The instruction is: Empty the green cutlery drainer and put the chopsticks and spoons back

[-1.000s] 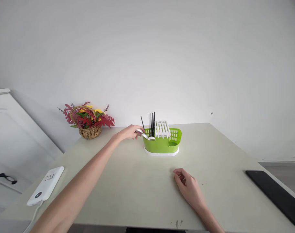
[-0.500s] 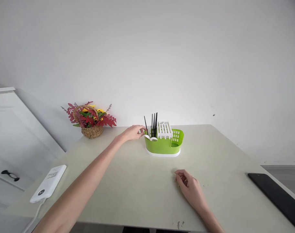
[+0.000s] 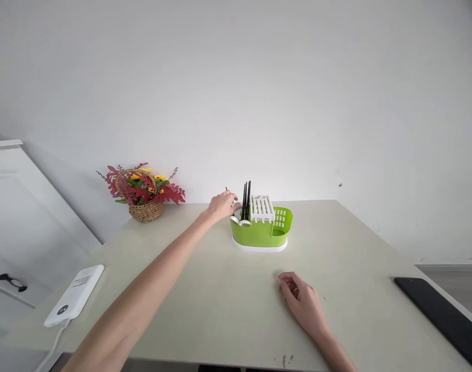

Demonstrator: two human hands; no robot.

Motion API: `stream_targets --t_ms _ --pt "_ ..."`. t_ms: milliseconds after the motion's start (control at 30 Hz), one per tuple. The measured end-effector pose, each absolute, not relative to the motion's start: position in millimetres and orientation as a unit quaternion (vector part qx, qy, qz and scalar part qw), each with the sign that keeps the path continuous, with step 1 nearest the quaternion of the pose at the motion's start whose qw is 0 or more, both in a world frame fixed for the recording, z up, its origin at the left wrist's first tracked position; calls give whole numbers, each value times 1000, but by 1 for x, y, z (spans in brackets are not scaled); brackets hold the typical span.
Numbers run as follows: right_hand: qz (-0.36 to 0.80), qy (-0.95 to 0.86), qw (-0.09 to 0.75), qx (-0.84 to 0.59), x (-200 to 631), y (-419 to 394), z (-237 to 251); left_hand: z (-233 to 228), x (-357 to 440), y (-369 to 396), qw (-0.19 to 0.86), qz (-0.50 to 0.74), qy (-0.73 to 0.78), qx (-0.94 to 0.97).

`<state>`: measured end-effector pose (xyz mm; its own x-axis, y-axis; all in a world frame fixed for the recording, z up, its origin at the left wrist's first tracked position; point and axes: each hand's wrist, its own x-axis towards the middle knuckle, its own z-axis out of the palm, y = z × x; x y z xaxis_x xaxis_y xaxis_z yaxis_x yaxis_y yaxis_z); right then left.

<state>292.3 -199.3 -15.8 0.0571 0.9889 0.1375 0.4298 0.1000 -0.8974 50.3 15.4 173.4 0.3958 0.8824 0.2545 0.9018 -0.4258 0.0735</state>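
Bench [image 3: 228, 310]: pale, fills the lower half of the frame, runs back to a white wall.

Dark flat slab [image 3: 445, 315]: lower right, lies along the bench edge, part cut off by the frame.

White device [image 3: 73, 296]: lower left, flat near the bench edge, a cord trails off it downward.

Flower basket [image 3: 145, 192]: left of centre, at the wall; woven, with red leaves and yellow blooms.

Green cutlery rack [image 3: 261, 231]: centre of frame, on a white base, with a white slotted insert on top.

Left hand [image 3: 223, 204]: arm stretched from the lower left to the rack's left end. Fingers are closed about the top of a black chopstick [image 3: 226, 189]; only its tip shows above the knuckles. Other black chopsticks [image 3: 246, 199] stand upright in the left compartment, just beside the hand. A white spoon [image 3: 243, 222] rests at the rack's front rim.

Right hand [image 3: 303, 302]: lower centre, resting on the bench well apart from the rack, fingers loosely curled, holding nothing.

Risk, as judged: the rack looks light and nothing braces it. A sideways pull on the held chopstick could tip or slide it. The knuckles crowd the upright chopsticks and could knock them askew. The arm is at full reach, so control is poorer.
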Motion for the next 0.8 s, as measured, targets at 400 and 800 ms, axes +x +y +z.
stream_targets --t_ms 400,800 --pt "331 -607 425 -585 293 -200 -15 185 39 20 -61 -144 -482 -862" --pt "336 -604 422 -587 294 -199 -21 188 -5 -1 -75 -289 -399 -867"
